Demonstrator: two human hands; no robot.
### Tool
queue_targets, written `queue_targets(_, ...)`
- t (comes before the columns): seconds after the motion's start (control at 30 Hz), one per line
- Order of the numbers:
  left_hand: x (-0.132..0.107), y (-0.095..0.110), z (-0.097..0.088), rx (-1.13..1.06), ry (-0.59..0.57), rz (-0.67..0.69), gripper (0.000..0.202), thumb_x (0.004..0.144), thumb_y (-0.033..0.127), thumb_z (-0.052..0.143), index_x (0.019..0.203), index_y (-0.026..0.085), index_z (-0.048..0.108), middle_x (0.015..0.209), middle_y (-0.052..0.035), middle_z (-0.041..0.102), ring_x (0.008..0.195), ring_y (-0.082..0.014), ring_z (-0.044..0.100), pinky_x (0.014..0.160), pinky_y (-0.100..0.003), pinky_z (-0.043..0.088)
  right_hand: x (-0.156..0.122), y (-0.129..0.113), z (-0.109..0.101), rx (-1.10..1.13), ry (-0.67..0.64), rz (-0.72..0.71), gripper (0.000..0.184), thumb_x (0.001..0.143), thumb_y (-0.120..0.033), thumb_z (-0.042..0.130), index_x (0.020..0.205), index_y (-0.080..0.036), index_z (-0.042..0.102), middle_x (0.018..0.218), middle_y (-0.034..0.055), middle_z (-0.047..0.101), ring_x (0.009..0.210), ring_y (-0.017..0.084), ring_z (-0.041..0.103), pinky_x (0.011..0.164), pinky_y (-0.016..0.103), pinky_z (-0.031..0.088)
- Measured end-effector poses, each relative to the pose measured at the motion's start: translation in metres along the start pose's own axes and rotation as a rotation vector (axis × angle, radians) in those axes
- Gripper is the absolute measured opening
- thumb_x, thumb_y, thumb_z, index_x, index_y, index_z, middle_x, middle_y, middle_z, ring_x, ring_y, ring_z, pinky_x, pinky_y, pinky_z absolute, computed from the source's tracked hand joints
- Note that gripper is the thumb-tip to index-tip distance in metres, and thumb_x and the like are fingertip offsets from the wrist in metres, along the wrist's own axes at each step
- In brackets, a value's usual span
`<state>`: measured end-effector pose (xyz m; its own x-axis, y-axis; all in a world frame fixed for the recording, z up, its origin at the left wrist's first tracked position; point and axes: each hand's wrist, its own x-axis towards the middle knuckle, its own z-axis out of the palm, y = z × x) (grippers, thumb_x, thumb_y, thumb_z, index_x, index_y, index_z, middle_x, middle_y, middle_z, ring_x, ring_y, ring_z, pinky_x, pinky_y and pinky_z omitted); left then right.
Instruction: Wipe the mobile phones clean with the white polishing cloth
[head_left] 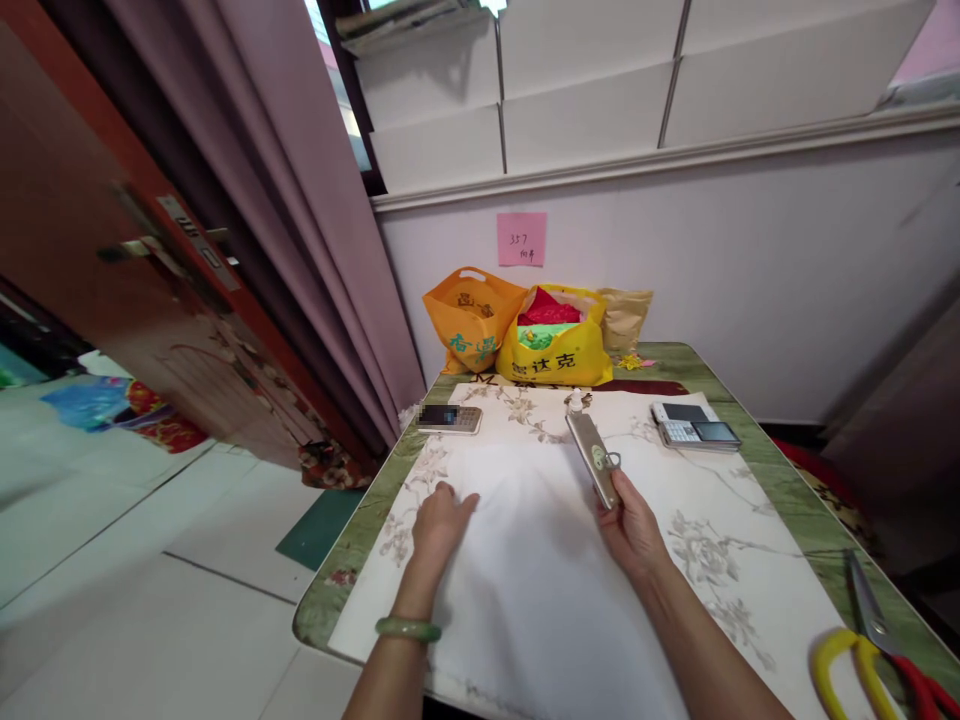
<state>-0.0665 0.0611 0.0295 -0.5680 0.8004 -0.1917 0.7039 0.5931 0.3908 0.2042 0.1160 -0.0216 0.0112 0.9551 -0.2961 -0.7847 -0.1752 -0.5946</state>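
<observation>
My left hand (pixel 441 520) lies flat, fingers stretched out, on a large white sheet of paper (pixel 540 590) spread over the table. A green bangle sits on that wrist. My right hand (pixel 631 525) is closed around the near end of a slim beige phone (pixel 592 455) with a ring holder on its back; the phone points away from me, raised above the sheet. The sheet has a grey flower print (pixel 712 555) showing at its edges.
Orange bag (pixel 472 318), yellow bag (pixel 553 340) and brown paper bag (pixel 627 318) stand at the table's far edge against the wall. A small phone (pixel 448 418) lies far left, two phones (pixel 694 424) far right. Scissors (pixel 874 640) lie near right. A door (pixel 112 260) and curtain (pixel 300 220) are left.
</observation>
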Motion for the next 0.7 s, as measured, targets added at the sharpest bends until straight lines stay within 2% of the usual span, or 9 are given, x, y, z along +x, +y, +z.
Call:
queue_targets(0.1, 0.003, 0.018, 0.002, 0.084, -0.040, 0.031, 0.032, 0.065, 0.037, 0.068, 0.089, 0.018, 0.058, 0.100, -0.0167, 0.067, 0.094, -0.0330, 0.062, 0.070, -0.035, 0.041, -0.004, -0.003, 0.001, 0.041, 0.008, 0.094, 0.026, 0.069, -0.026, 0.080, 0.091, -0.022, 0.067, 0.085, -0.0024, 0.070, 0.063, 0.009, 0.062, 0.054, 0.017, 0.054)
queue_targets(0.2, 0.004, 0.029, -0.004, 0.100, -0.091, 0.125, 0.012, 0.065, 0.025, 0.064, 0.070, 0.020, 0.055, 0.088, -0.0096, 0.066, 0.087, -0.0272, 0.061, 0.067, -0.031, 0.038, -0.009, -0.006, 0.004, -0.014, -0.112, 0.109, 0.033, 0.068, -0.027, 0.080, 0.098, -0.023, 0.066, 0.088, -0.0025, 0.069, 0.064, 0.010, 0.061, 0.052, 0.018, 0.052)
queue_targets(0.3, -0.001, 0.040, -0.018, 0.031, -0.065, 0.271, 0.012, 0.068, 0.025, 0.062, 0.065, 0.020, 0.051, 0.078, -0.0035, 0.060, 0.079, -0.0204, 0.057, 0.066, -0.028, 0.036, -0.014, -0.006, 0.010, -0.106, -0.207, 0.110, 0.034, 0.068, -0.028, 0.078, 0.098, -0.024, 0.064, 0.086, -0.0029, 0.066, 0.064, 0.010, 0.058, 0.053, 0.019, 0.049)
queue_targets(0.37, -0.009, 0.050, -0.030, -0.191, -0.092, 0.362, 0.015, 0.069, 0.027, 0.062, 0.065, 0.020, 0.050, 0.068, 0.0009, 0.053, 0.068, -0.0157, 0.053, 0.062, -0.025, 0.035, -0.016, -0.004, 0.014, -0.164, -0.230, 0.112, 0.029, 0.068, -0.029, 0.075, 0.094, -0.022, 0.063, 0.082, -0.0027, 0.064, 0.064, 0.011, 0.056, 0.053, 0.019, 0.046)
queue_targets(0.47, -0.025, 0.065, -0.038, -0.736, -0.354, 0.319, 0.022, 0.070, 0.037, 0.067, 0.078, 0.019, 0.056, 0.062, 0.0043, 0.051, 0.055, -0.0124, 0.049, 0.054, -0.023, 0.036, -0.018, 0.000, 0.018, -0.242, -0.240, 0.094, 0.027, 0.069, -0.033, 0.072, 0.092, -0.022, 0.062, 0.077, -0.0022, 0.063, 0.063, 0.012, 0.054, 0.054, 0.020, 0.042)
queue_targets(0.57, -0.036, 0.074, -0.021, -1.202, -0.604, 0.133, 0.039, 0.063, 0.041, 0.075, 0.091, 0.017, 0.063, 0.070, -0.0013, 0.063, 0.061, -0.0156, 0.058, 0.060, -0.026, 0.045, -0.018, 0.003, 0.019, -0.291, -0.209, 0.045, 0.029, 0.073, -0.042, 0.070, 0.092, -0.023, 0.059, 0.076, -0.0024, 0.063, 0.061, 0.014, 0.053, 0.053, 0.022, 0.040)
queue_targets(0.63, -0.040, 0.077, 0.003, -1.338, -0.617, 0.000, 0.037, 0.060, 0.039, 0.076, 0.086, 0.014, 0.066, 0.074, -0.0064, 0.067, 0.067, -0.0189, 0.062, 0.065, -0.029, 0.048, -0.017, 0.006, 0.018, -0.291, -0.194, 0.007, 0.028, 0.077, -0.048, 0.067, 0.088, -0.024, 0.057, 0.076, -0.0024, 0.062, 0.063, 0.015, 0.053, 0.055, 0.024, 0.041)
queue_targets(0.67, -0.041, 0.078, 0.017, -1.348, -0.533, -0.046, 0.034, 0.058, 0.036, 0.077, 0.081, 0.015, 0.066, 0.072, -0.0060, 0.068, 0.067, -0.0190, 0.062, 0.064, -0.028, 0.049, -0.016, 0.007, 0.017, -0.288, -0.191, -0.006, 0.029, 0.078, -0.050, 0.066, 0.086, -0.024, 0.056, 0.075, -0.0025, 0.062, 0.064, 0.015, 0.054, 0.056, 0.025, 0.042)
queue_targets(0.7, -0.043, 0.080, 0.029, -1.345, -0.487, -0.021, 0.035, 0.057, 0.032, 0.078, 0.086, 0.016, 0.067, 0.077, -0.0056, 0.070, 0.071, -0.0193, 0.063, 0.066, -0.028, 0.049, -0.015, 0.009, 0.016, -0.288, -0.190, -0.016, 0.029, 0.078, -0.050, 0.065, 0.086, -0.024, 0.055, 0.074, -0.0028, 0.061, 0.064, 0.015, 0.054, 0.057, 0.025, 0.042)
